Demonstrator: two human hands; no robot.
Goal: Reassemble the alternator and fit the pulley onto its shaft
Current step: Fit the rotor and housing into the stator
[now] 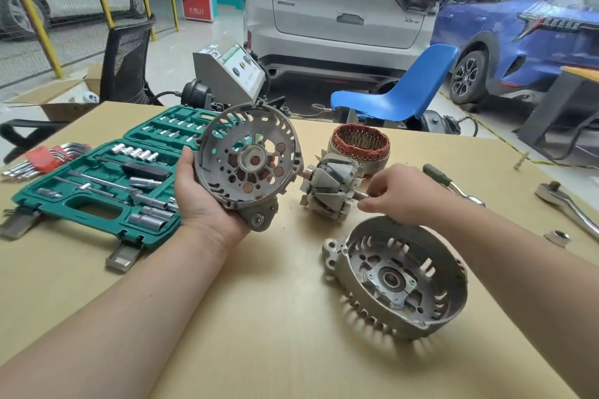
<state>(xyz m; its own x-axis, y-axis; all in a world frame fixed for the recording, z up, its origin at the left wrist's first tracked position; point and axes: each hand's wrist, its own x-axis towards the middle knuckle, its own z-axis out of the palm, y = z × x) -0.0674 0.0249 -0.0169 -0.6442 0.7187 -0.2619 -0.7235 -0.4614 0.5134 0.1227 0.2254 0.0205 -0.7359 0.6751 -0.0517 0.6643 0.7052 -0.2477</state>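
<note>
My left hand (pixel 197 194) grips a grey slotted alternator end housing (pixel 248 157), held up above the table with its open inside facing me. To its right, my right hand (pixel 397 193) pinches the shaft end of the claw-pole rotor (pixel 330 186), which lies sideways just above or on the table; its other shaft end points at the housing. The copper-wound stator ring (pixel 360 144) stands behind the rotor. A second end housing (pixel 402 278) with a central bearing lies open side up at the front right. A nut (pixel 557 238) lies at the far right.
An open green socket set case (pixel 107 188) lies at the left, with red-holdered hex keys (pixel 45 159) beside it. A ratchet (pixel 453 185) lies behind my right hand, and a chrome wrench (pixel 565 204) at the right edge. Beyond the cardboard-covered table (pixel 275 317) stands a blue chair (pixel 402 87).
</note>
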